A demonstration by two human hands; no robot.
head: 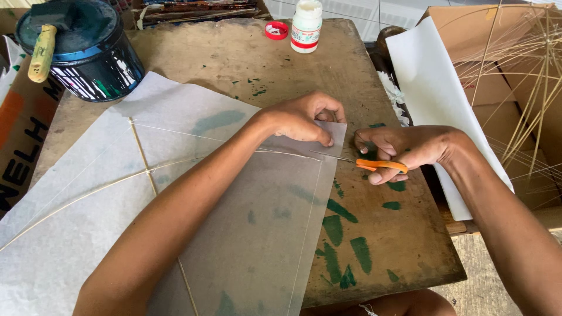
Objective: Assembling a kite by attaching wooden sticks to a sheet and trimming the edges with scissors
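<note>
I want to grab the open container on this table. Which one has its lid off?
The white bottle at the table's far edge; its red cap lies beside it. The black bucket is covered, a brush resting on top.
</note>
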